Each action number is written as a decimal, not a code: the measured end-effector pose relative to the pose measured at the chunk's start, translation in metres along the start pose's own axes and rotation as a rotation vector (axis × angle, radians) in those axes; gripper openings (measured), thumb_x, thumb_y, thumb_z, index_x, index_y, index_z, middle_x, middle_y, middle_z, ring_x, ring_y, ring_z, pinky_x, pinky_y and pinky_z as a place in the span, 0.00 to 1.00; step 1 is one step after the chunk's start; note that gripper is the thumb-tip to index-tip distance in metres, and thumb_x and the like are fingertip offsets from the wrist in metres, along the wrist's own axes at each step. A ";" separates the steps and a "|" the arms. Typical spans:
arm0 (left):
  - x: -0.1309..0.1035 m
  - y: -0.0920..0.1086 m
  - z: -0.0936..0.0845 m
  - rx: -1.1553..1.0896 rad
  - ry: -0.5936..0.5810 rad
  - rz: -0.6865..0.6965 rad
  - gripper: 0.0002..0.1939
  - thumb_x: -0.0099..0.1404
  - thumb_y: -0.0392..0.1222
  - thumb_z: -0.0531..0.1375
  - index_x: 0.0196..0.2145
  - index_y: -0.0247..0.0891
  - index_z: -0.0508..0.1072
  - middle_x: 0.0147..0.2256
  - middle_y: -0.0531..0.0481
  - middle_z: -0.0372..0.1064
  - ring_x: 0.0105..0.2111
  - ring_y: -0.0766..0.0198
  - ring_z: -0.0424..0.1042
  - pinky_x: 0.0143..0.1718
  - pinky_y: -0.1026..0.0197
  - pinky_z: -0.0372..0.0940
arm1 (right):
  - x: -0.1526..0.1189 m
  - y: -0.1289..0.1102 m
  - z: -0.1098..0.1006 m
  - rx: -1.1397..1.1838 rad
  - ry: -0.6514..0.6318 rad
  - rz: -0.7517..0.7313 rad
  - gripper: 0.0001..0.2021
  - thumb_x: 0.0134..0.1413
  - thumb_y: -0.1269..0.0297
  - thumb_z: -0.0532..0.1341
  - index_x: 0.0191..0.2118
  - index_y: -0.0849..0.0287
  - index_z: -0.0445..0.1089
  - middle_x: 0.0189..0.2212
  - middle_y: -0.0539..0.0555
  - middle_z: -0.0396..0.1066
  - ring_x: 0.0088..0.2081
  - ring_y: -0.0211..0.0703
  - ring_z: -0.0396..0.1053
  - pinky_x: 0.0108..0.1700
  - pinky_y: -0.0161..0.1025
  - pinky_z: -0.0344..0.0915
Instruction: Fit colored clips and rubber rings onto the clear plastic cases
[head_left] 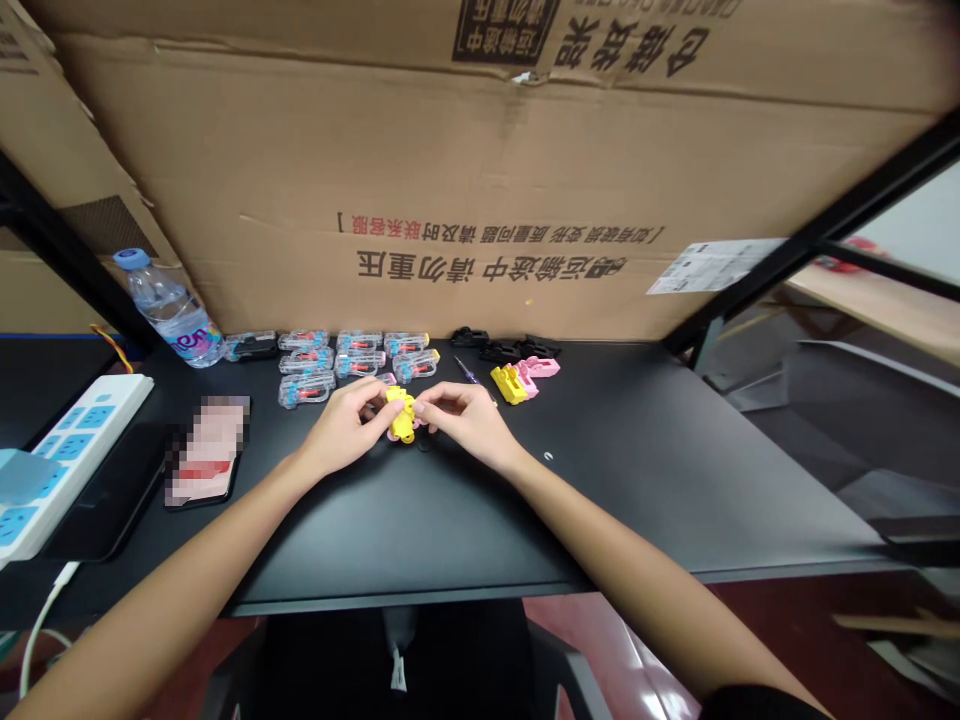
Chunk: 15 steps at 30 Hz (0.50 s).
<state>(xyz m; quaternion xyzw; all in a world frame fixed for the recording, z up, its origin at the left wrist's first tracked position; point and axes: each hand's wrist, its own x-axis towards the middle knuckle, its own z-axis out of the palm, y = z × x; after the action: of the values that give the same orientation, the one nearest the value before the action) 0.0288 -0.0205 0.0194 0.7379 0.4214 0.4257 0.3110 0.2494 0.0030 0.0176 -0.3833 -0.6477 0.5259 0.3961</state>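
A small yellow plastic part [401,415] is held between both hands above the black table. My left hand [351,425] is closed on its left side with thumb and fingers. My right hand [466,418] pinches at its right edge; whether a smaller piece is also between those fingertips cannot be made out. Bits of pink show just beside and under the yellow part. Behind the hands lie several clear plastic toy pistols [361,362] with blue and orange insides. Beyond my right hand rests a thin screwdriver [466,371], partly hidden.
Yellow part [509,384], pink parts [536,372] and black parts [499,351] lie at the back. A small white ring [548,456] sits right. To the left are a phone [210,450], a white power strip [75,450] and a water bottle [171,312]. Cardboard [450,150] walls the back.
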 end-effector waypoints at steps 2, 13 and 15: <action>0.000 0.000 0.000 0.006 -0.004 0.014 0.17 0.76 0.54 0.60 0.35 0.39 0.75 0.36 0.47 0.70 0.34 0.61 0.73 0.31 0.62 0.73 | 0.000 0.000 0.000 -0.009 0.007 -0.003 0.19 0.54 0.44 0.74 0.35 0.57 0.81 0.30 0.53 0.80 0.31 0.44 0.76 0.35 0.42 0.76; -0.001 -0.001 -0.001 0.057 -0.045 0.078 0.14 0.77 0.48 0.59 0.34 0.39 0.72 0.38 0.46 0.71 0.36 0.61 0.73 0.33 0.61 0.72 | 0.000 0.002 -0.001 -0.027 -0.031 -0.017 0.19 0.55 0.45 0.74 0.39 0.57 0.79 0.32 0.53 0.79 0.31 0.44 0.75 0.32 0.40 0.73; -0.001 -0.001 -0.001 0.068 -0.058 0.083 0.14 0.77 0.48 0.59 0.34 0.39 0.72 0.39 0.46 0.72 0.37 0.60 0.73 0.34 0.60 0.72 | 0.000 0.001 -0.001 -0.053 -0.067 -0.024 0.19 0.57 0.44 0.72 0.38 0.57 0.80 0.32 0.53 0.79 0.31 0.43 0.74 0.33 0.40 0.72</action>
<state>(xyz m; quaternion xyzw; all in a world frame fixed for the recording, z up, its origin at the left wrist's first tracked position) 0.0271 -0.0212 0.0189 0.7768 0.3955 0.4022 0.2801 0.2506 0.0034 0.0163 -0.3680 -0.6790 0.5163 0.3702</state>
